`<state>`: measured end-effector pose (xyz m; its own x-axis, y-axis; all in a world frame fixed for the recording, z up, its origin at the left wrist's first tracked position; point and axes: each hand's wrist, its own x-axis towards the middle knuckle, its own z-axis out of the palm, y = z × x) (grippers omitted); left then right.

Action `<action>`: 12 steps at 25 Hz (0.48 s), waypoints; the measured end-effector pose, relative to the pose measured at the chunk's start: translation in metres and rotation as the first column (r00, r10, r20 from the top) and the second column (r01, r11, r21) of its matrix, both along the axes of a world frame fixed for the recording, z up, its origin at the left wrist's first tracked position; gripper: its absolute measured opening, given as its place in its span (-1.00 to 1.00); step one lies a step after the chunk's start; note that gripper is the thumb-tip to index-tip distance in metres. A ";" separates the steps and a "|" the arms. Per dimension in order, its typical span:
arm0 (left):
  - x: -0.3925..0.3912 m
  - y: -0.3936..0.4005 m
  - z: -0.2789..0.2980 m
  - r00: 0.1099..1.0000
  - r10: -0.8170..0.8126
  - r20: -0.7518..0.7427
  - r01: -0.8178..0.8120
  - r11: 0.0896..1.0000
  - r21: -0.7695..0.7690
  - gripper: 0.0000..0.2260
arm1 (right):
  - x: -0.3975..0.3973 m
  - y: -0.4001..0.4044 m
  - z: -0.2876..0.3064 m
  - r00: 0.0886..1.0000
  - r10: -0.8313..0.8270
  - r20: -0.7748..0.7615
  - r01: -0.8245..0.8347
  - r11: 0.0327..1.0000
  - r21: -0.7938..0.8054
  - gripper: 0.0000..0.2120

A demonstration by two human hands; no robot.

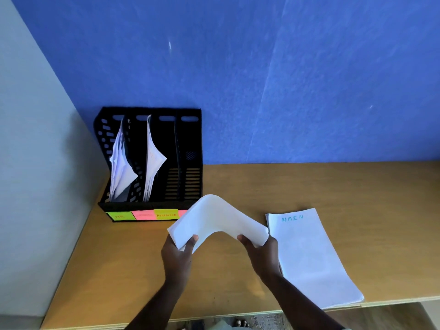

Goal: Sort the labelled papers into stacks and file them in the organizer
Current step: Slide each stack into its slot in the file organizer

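A stack of white papers (216, 217) bows upward in an arch over the table, just in front of the organizer's right end. My left hand (178, 256) grips its left edge and my right hand (262, 253) grips its right edge. The black organizer (190, 144) stands at the back left against the blue wall, with several slots. Its two left slots hold white papers (121, 167), and the two right slots look empty. Sticky labels (142, 215) in green, pink and yellow line its front; the yellow one reads FINANCE. A flat stack marked ADMIN (309, 253) lies to the right.
The wooden table (309, 186) meets a blue wall (262, 79) behind and a pale wall (35, 175) on the left. The ADMIN stack reaches the table's front edge. Floor shows below that edge.
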<state>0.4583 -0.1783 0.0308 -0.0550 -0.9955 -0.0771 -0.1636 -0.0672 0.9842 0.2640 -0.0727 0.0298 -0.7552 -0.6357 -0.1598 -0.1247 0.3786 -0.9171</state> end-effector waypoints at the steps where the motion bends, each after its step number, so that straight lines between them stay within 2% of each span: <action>1: 0.004 0.001 -0.006 1.000 -0.001 0.020 0.001 1.000 -0.006 -0.62 | 0.000 0.003 -0.005 1.000 0.023 -0.009 -0.023 0.999 0.038 -0.68; 5: 0.017 0.001 -0.018 0.988 0.007 0.154 0.005 0.997 -0.075 -0.75 | -0.016 0.016 -0.038 1.000 0.015 -0.014 -0.013 0.993 0.121 -0.53; 8: 0.012 0.004 -0.017 0.980 0.008 0.200 0.003 0.998 -0.055 -0.75 | -0.020 0.014 -0.041 1.000 -0.019 -0.001 0.019 0.988 0.152 -0.69; 10: 0.008 -0.003 -0.015 0.977 -0.003 0.212 0.014 0.999 -0.047 -0.85 | -0.024 0.010 -0.033 0.999 -0.018 -0.030 0.022 0.990 0.136 -0.75; 12: 0.011 -0.023 -0.010 0.977 -0.031 0.213 0.042 0.998 -0.048 -0.96 | -0.036 0.004 -0.015 0.997 0.054 -0.049 -0.048 0.994 0.101 -0.80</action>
